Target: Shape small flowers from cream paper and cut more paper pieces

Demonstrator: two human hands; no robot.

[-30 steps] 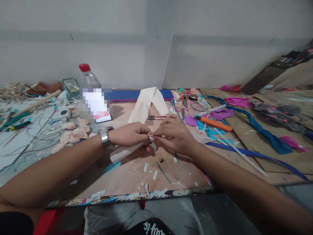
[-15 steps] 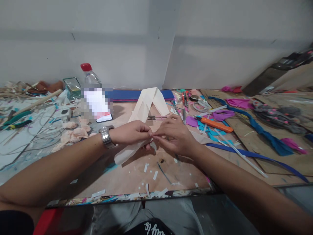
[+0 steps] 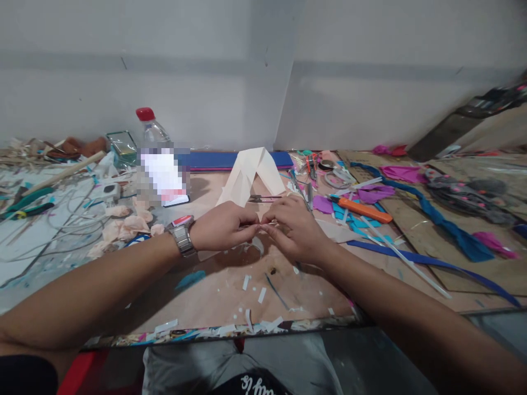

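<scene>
My left hand [image 3: 224, 226], with a metal watch [image 3: 182, 235] at its wrist, pinches something at the middle of the table. My right hand [image 3: 294, 226] meets it fingertip to fingertip, also in a pinch. What lies between the fingers is too small to name. A cream paper strip [image 3: 242, 176], folded over at its top, rises just beyond my hands. Part of a pale curled strip [image 3: 257, 245] shows beneath the fingertips. Small scissors [image 3: 265, 198] lie behind my hands.
A lit phone [image 3: 167, 178] leans by a red-capped bottle [image 3: 154, 129] at the back left. Pliers [image 3: 31, 208] and cords lie left. On the right are an orange cutter [image 3: 362, 209], a blue ribbon [image 3: 428, 262] and scraps on cardboard [image 3: 448, 274]. White snippets [image 3: 262, 295] dot the front.
My left hand has turned, showing more of the watch's face. The pale strip that stuck out below my left hand is now mostly out of sight. The fingertips remain together.
</scene>
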